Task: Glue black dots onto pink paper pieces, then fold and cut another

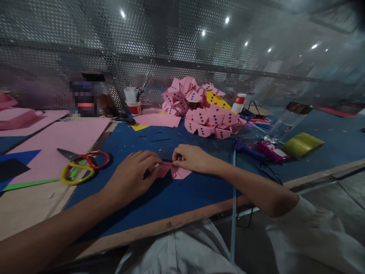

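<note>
A small folded piece of pink paper (180, 173) lies on the blue tabletop (188, 198) between my two hands. My left hand (139, 167) pinches its left end between thumb and fingers. With curled fingers, my right hand (191, 158) grips the upper edge near the middle; the fingertips hide part of the fold. Beyond the hands stands a pile of folded pink paper pieces (212, 118) marked with dark dots. Red-and-yellow-handled scissors (85, 163) rest left of my left hand, their blades partly spread.
Pink sheets (71, 133) cover the left side. A blue glue gun (248, 149), a magenta device (272, 152), a yellow tape roll (303, 145) and a tilted clear jar (288, 121) sit at right. Paper cups (133, 107) stand at the back. A pale glue stick (234, 205) crosses the table edge.
</note>
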`<state>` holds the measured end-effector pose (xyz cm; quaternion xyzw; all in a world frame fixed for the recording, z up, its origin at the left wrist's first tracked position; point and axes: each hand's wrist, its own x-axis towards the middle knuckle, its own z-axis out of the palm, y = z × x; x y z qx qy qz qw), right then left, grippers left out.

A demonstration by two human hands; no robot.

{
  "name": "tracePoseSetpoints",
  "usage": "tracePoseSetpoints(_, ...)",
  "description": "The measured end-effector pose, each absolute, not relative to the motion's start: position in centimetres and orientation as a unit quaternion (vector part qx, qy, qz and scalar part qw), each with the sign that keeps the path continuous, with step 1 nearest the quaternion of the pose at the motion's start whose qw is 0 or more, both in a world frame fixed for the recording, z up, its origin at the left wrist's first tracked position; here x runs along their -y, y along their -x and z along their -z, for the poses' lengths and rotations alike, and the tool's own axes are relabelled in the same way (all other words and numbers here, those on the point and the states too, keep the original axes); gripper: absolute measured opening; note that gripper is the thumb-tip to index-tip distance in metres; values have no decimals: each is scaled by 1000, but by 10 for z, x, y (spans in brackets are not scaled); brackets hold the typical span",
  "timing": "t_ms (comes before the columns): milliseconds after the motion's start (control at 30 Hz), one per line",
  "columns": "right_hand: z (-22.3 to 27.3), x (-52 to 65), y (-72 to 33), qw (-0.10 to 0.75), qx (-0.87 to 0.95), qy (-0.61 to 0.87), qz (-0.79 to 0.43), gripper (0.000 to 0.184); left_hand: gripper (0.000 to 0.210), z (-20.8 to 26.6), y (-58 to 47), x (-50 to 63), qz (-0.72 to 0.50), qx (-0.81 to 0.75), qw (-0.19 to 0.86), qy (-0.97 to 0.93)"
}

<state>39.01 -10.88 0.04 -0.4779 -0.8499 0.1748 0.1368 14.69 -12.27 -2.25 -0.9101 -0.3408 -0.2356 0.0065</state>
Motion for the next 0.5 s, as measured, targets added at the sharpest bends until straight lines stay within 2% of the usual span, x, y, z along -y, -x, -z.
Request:
tracePoseSetpoints(167, -1, 107, -389, 131, 842, 489, -189, 10, 29, 28, -144, 113, 207, 364, 16, 908)
tracePoseSetpoints(500, -6, 112, -387, 143, 836, 488, -209, 7, 19, 27, -144, 110, 232, 367, 14, 901)
